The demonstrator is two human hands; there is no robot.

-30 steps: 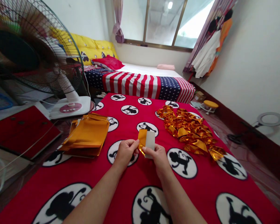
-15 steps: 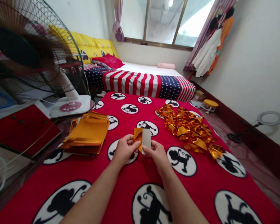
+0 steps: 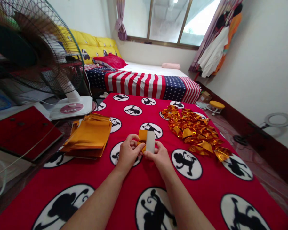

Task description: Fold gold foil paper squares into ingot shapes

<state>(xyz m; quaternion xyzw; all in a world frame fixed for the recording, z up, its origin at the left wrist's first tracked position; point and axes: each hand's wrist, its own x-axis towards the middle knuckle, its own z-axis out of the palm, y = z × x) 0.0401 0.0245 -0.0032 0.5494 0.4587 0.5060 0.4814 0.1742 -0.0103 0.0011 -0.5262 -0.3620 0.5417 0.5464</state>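
A sheet of gold foil paper (image 3: 142,135), partly folded so that a pale grey back shows on its right half, is held upright between my hands over the red cloth. My left hand (image 3: 130,151) pinches its gold left side near the lower edge. With thumb and fingers, my right hand (image 3: 159,154) grips the grey right side. To the left lies a stack of flat gold foil sheets (image 3: 90,132). On the right is a spread of folded gold foil pieces (image 3: 194,129), shiny and crumpled-looking.
The red cloth with monkey prints (image 3: 103,179) covers the surface before me. An electric fan (image 3: 72,105) stands at the left, beside a dark red panel (image 3: 24,131). Beyond is a bed (image 3: 139,84); a yellow stool (image 3: 216,104) and a ring light (image 3: 278,119) stand right.
The lower gold part of the sheet has been creased upward by my left thumb. My hands stay almost in place, and the stack and the folded pieces lie as before.
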